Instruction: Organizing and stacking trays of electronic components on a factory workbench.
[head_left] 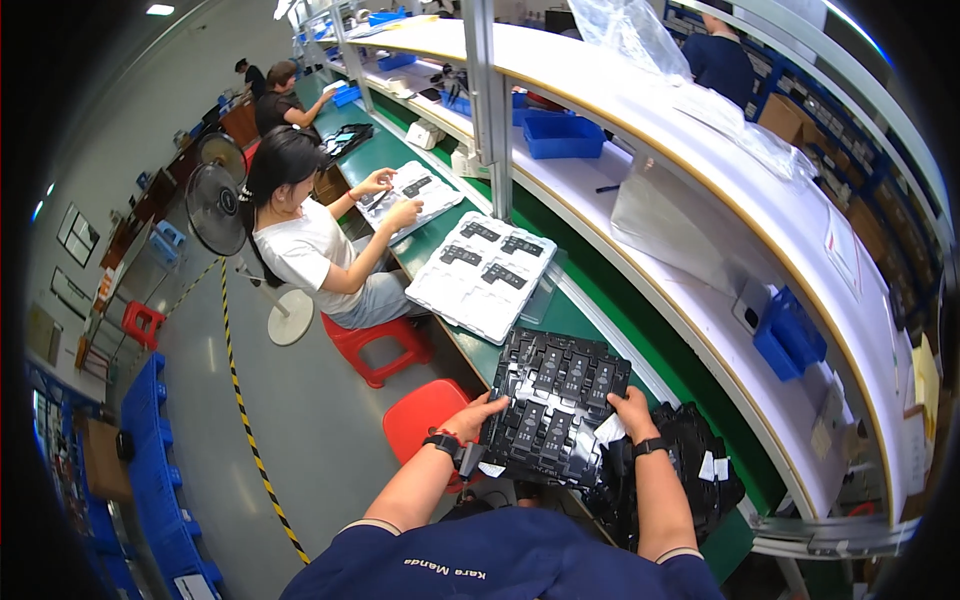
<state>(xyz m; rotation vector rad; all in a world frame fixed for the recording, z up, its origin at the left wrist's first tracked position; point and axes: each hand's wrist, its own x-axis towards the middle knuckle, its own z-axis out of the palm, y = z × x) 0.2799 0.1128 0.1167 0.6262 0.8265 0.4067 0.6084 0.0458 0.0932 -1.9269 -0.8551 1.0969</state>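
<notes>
A black moulded plastic tray (546,466) is held out in front of me, over the near edge of the green bench. My left hand (474,417) grips its left edge, thumb on top. On the right edge my right hand (631,412) is closed in the same way. Several flat black parts with white print, which look like battery packs (572,372), lie in the tray's pockets. Beside my right forearm is a heap of black trays or wrapping (705,450) with white labels. Beyond the held tray sits a white tray (440,290) with several similar black parts.
A co-worker (310,235) in a white top sits to the left, both hands over another white tray (435,205). Red stools (428,412) stand by the green bench (570,322). Shelving with blue bins (562,138) runs along the right. A fan (214,208) stands behind the co-worker.
</notes>
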